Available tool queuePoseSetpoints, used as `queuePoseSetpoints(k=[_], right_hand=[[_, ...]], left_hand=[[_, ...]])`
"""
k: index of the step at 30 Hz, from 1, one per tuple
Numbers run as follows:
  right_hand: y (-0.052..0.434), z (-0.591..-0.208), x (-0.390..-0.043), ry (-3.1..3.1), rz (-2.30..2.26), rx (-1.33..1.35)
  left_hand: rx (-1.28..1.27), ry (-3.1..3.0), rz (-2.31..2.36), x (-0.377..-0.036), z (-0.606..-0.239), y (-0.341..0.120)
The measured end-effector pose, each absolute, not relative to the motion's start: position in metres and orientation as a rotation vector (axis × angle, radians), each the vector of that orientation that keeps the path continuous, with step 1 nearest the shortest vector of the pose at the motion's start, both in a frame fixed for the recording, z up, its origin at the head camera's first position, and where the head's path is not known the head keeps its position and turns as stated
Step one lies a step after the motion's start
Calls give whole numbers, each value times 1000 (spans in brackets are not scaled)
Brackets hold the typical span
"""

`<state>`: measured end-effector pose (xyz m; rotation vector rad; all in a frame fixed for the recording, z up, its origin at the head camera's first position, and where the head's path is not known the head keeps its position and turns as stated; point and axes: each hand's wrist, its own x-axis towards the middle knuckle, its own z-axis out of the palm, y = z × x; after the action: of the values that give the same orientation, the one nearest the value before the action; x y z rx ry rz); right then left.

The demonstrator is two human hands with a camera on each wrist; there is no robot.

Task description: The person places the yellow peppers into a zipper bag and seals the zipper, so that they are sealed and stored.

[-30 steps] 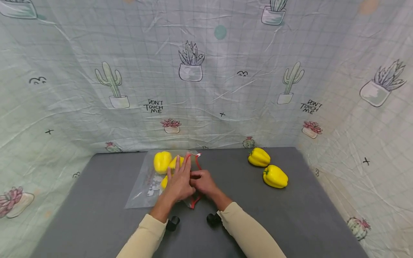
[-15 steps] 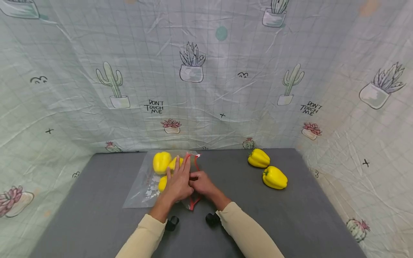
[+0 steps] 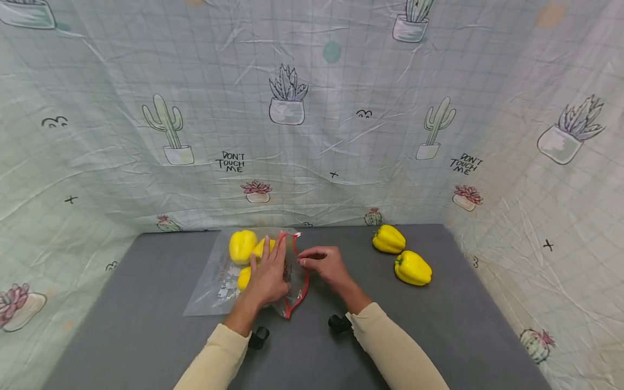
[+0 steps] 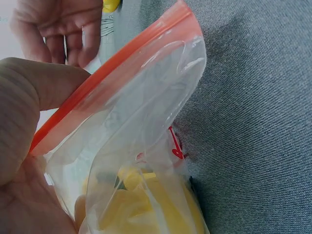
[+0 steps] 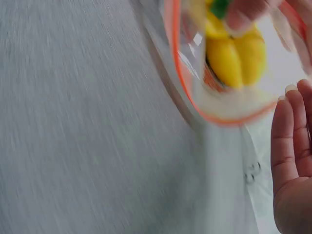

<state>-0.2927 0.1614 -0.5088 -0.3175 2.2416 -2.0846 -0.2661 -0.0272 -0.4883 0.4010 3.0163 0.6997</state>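
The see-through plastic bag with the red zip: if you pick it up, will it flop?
Probably yes. The clear plastic bag with the red zip strip is thin and wrinkled, so it likely sags. The yellow bell peppers inside would probably weigh it down and shift about.

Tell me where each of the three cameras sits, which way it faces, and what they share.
Head: looks forward and down at the grey table; both hands and sleeves show.
Left wrist: faces the zip bag; left hand holds its red rim.
Right wrist: faces the bag's mouth; right hand shows at the frame's edge.
Shared: every view shows the bag and yellow peppers inside.
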Motion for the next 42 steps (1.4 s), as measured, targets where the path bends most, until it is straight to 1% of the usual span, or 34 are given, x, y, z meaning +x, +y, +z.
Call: queuePoseSetpoints(k=[7,19,26,36,42], right_hand=[[202,-492,-295,2276,-2116,-250],[290,-483,-292,2399,-2132,-133],[332,-476,-285,2509,-2063,18],[370,-476,-273,2537,-2073,58],[389,-477,-269,2664,-1958,68]], left_hand=[[399,3015,732,-267,-489,-28],[413,3001,729,-267,-489,-28],[409,3006,724,-268,-489,-28],[395,2994,694,-268,-488,-27],[388,2996,701,-268,-488,-27]])
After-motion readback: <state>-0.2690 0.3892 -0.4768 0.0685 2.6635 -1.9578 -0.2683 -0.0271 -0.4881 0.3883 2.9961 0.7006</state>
